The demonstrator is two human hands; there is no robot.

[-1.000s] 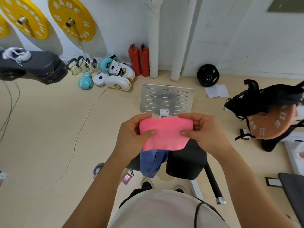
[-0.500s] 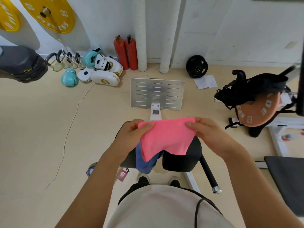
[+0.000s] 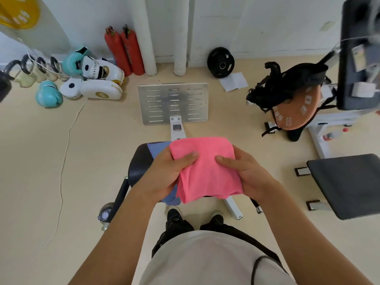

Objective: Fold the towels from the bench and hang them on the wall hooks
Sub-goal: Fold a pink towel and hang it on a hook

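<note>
Floor (image 3: pixel 51 161) of pale beige fills most of the view, running up to a white wall (image 3: pixel 267 23) with two white pipes (image 3: pixel 148 38) standing against it. Next in size, a dark padded seat (image 3: pixel 349 184) sits at the right edge, and a black bag (image 3: pixel 287 85) slumps over an orange weight plate (image 3: pixel 296 112) further back on the right. A slotted metal footplate (image 3: pixel 172 103) lies on the floor straight ahead. Just nearer than it is the black padded bench (image 3: pixel 139 161), mostly hidden behind the hands. A blue towel (image 3: pixel 158 147) lies on the bench, one end showing at the top left and another hanging below the left hand. The pink towel (image 3: pixel 205 169), folded into a rough rectangle, is held in the air above the bench, with its lower edge hanging loose. The left hand (image 3: pixel 164 177) grips the pink towel's left side, thumb on top and fingers curled beneath. The right hand (image 3: pixel 246 175) grips the right side in the same way, thumb pressed on the upper face. Against the wall at the left stand two red fire extinguishers (image 3: pixel 123 50), beside white focus pads (image 3: pixel 98 83) and teal boxing gloves (image 3: pixel 48 94). A small black weight plate (image 3: pixel 221 62) leans by the wall, with a sheet of paper (image 3: pixel 233 81) just beside it.
</note>
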